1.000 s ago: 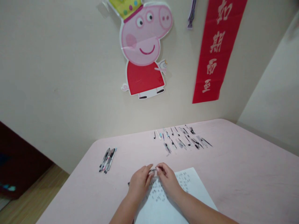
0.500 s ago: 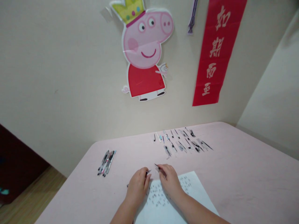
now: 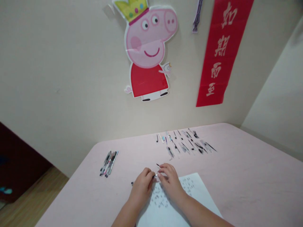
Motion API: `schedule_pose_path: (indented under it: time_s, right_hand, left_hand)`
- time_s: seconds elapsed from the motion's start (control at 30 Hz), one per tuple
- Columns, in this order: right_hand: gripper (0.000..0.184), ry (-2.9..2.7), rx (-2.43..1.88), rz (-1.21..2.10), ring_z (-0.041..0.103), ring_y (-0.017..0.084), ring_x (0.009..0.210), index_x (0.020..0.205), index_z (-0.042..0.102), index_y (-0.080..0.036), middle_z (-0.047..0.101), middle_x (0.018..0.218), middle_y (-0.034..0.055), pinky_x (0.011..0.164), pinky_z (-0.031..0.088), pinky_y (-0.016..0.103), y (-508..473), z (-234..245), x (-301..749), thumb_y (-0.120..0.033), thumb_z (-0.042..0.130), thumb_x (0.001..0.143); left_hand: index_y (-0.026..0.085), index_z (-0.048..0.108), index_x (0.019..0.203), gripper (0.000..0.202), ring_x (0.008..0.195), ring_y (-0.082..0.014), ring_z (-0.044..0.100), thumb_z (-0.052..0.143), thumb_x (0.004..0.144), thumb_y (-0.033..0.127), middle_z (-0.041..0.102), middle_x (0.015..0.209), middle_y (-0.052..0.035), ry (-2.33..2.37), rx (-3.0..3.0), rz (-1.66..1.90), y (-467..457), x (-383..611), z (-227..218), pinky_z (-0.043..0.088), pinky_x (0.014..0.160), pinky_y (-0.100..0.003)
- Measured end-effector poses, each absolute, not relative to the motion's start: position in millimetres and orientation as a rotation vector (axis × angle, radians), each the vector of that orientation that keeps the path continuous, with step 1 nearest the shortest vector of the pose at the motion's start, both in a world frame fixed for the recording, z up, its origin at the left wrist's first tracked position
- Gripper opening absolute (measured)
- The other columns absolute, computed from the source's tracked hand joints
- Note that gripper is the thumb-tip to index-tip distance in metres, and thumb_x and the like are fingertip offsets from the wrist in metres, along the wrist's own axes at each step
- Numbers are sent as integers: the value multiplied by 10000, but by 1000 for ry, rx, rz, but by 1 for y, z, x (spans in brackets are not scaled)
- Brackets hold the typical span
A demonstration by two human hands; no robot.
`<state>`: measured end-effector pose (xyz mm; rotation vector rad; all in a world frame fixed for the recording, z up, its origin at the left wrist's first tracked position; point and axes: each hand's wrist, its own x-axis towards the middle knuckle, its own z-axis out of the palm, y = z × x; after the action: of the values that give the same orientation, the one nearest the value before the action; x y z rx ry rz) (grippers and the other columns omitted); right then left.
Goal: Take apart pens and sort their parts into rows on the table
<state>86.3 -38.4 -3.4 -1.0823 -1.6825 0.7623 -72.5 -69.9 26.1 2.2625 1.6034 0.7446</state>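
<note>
My left hand (image 3: 142, 186) is closed around a slim pen (image 3: 155, 176). Its metallic tip end pokes out at the right of the fingers, and a dark end shows at the left of the hand. My right hand (image 3: 170, 179) is closed too, thumb and finger meeting at the pen's tip end. From its upper fingers sticks a small dark-tipped pen piece (image 3: 158, 165), whose exact kind I cannot make out. Both hands are over the upper edge of a white sheet of paper (image 3: 201, 201) covered in handwritten marks.
Pen parts (image 3: 184, 146), among them refills, caps and clear barrels, lie in two rows toward the wall. A bundle of several pens (image 3: 109, 164) rests at the left on the pink tablecloth (image 3: 248, 173). A cartoon pig cutout (image 3: 149, 78) and a red banner (image 3: 213, 72) hang behind.
My hands have come together, and the right thumb and finger now touch the end of the pen in my left hand. The pen has turned closer to level.
</note>
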Motion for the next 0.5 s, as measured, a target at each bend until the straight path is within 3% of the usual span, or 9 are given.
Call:
schedule_pose_path:
  time_s: [0.3, 0.5]
  right_hand:
    - [162, -1745, -1016, 798, 527, 235, 1002, 711, 668, -208, 640, 953, 95, 911, 424, 408, -39, 0, 86, -224, 554, 825]
    - [114, -1701, -983, 851, 515, 241, 1057, 725, 630, -210, 619, 1014, 96, 891, 455, 411, -40, -1, 85, -133, 552, 756]
  left_hand:
    - [205, 604, 927, 220, 788, -170, 580, 427, 846, 103, 586, 853, -45, 1599, 2291, 755, -72, -73, 24, 451, 691, -254]
    - [201, 635, 866, 220, 755, -169, 577, 425, 874, 137, 624, 814, -51, 1610, 2356, 759, -71, -73, 26, 442, 661, -261]
